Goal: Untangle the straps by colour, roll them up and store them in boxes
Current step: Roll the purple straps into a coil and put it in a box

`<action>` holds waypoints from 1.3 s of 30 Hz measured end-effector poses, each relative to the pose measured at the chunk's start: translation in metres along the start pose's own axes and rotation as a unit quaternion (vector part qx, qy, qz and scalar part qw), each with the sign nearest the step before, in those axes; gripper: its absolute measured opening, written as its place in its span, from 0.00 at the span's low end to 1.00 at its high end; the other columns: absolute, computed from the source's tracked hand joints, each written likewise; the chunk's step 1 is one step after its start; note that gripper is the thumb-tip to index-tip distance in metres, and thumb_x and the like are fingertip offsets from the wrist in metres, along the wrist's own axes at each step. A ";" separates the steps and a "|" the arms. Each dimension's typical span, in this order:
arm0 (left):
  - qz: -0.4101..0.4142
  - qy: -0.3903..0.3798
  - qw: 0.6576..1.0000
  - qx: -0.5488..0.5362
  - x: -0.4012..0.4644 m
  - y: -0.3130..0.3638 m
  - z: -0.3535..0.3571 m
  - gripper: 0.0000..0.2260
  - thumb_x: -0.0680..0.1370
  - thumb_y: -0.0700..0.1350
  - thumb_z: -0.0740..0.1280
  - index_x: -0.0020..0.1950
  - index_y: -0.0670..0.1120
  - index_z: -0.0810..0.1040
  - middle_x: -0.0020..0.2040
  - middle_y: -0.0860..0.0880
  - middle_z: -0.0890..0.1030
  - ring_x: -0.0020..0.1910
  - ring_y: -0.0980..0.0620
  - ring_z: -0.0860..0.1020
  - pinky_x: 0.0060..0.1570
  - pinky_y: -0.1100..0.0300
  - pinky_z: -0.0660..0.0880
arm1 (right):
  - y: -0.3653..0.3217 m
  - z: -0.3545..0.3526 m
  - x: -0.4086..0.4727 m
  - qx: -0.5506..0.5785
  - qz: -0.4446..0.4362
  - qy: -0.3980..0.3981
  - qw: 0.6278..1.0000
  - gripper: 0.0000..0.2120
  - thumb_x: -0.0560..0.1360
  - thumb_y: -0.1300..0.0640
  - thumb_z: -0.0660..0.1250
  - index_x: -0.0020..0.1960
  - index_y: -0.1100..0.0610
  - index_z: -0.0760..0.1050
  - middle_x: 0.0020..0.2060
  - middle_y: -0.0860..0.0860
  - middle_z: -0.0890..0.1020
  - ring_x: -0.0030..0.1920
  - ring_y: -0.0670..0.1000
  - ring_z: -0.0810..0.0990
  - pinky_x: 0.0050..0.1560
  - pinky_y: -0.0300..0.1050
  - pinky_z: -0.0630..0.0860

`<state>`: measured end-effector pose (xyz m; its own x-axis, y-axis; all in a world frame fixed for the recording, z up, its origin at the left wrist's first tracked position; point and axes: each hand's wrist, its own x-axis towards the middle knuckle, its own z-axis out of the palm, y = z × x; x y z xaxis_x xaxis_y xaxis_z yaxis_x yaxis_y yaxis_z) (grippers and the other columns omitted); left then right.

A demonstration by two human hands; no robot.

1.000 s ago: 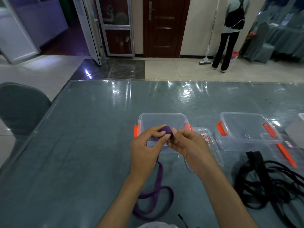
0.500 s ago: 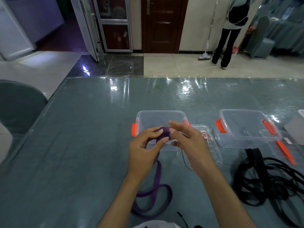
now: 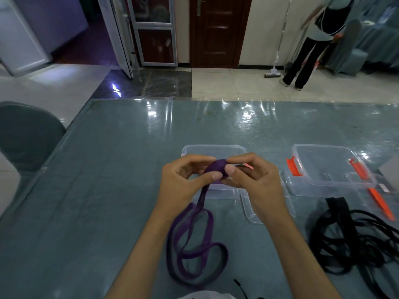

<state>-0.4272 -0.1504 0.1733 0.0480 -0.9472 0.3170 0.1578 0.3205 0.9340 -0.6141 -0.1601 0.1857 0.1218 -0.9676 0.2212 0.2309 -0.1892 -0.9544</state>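
A purple strap [image 3: 194,244] lies in loose loops on the table in front of me, and its upper end is wound into a small roll [image 3: 217,168]. My left hand [image 3: 183,184] and my right hand [image 3: 252,180] both pinch this roll between thumb and fingers, just above a clear box [image 3: 213,148] with orange clips. A second clear box [image 3: 328,167] with orange clips stands to the right. A tangle of black straps [image 3: 354,236] lies at the right, near the table's front.
A clear lid [image 3: 250,212] lies flat between the two boxes, partly under my right wrist. A grey chair [image 3: 23,134] stands at the table's left edge. Far behind the table a person [image 3: 313,42] stands with a mop.
The roll has been turned between my fingers and more of the purple strap now shows in loops on the table. The view has tilted downward.
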 end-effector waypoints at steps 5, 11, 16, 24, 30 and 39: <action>-0.001 0.027 0.999 -0.042 0.004 -0.001 0.016 0.08 0.74 0.40 0.80 0.53 0.44 0.88 0.52 0.45 0.89 0.53 0.46 0.88 0.54 0.60 0.82 | -0.001 0.002 0.008 0.040 -0.017 0.031 0.999 0.14 0.69 0.47 0.84 0.47 0.53 0.84 0.50 0.52 0.84 0.52 0.57 0.88 0.51 0.57 0.86; 0.037 0.041 0.997 0.047 0.008 -0.002 0.015 0.10 0.75 0.44 0.78 0.55 0.45 0.89 0.52 0.47 0.88 0.55 0.46 0.87 0.58 0.52 0.83 | 0.008 -0.004 0.010 0.056 -0.003 0.032 0.998 0.08 0.72 0.54 0.81 0.46 0.54 0.84 0.53 0.53 0.84 0.54 0.57 0.88 0.50 0.52 0.86; 0.071 0.082 0.992 0.056 0.008 -0.005 0.024 0.09 0.77 0.39 0.78 0.54 0.49 0.89 0.52 0.51 0.89 0.55 0.49 0.87 0.57 0.58 0.82 | 0.009 -0.009 0.013 -0.016 -0.007 0.005 1.000 0.13 0.69 0.48 0.83 0.43 0.56 0.85 0.54 0.56 0.89 0.57 0.59 0.88 0.56 0.52 0.85; 0.007 0.069 0.997 0.030 0.007 -0.017 0.021 0.08 0.76 0.38 0.78 0.52 0.48 0.89 0.52 0.49 0.89 0.55 0.48 0.87 0.58 0.58 0.82 | 0.022 -0.013 0.013 -0.045 0.008 0.046 0.998 0.10 0.68 0.53 0.82 0.46 0.54 0.85 0.50 0.58 0.88 0.55 0.62 0.88 0.60 0.62 0.83; 0.044 0.065 0.992 0.095 0.007 -0.022 0.007 0.06 0.75 0.44 0.79 0.51 0.51 0.88 0.53 0.53 0.87 0.57 0.49 0.85 0.59 0.62 0.79 | 0.027 -0.018 0.018 -0.102 -0.010 0.012 0.995 0.11 0.76 0.63 0.78 0.55 0.50 0.85 0.53 0.52 0.88 0.57 0.54 0.87 0.57 0.46 0.84; 0.085 -0.027 0.961 0.263 -0.001 -0.038 -0.017 0.05 0.77 0.40 0.78 0.51 0.44 0.85 0.60 0.54 0.85 0.61 0.54 0.83 0.62 0.62 0.77 | 0.028 -0.019 0.023 0.005 0.098 0.055 0.994 0.09 0.76 0.61 0.78 0.55 0.56 0.87 0.51 0.60 0.88 0.52 0.60 0.89 0.52 0.51 0.86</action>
<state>-0.4163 -0.1614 0.1346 -0.0236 -0.8836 0.4677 -0.3690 0.4425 0.8173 -0.6233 -0.1909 0.1601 0.0598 -0.9982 0.0078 0.2227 0.0057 -0.9749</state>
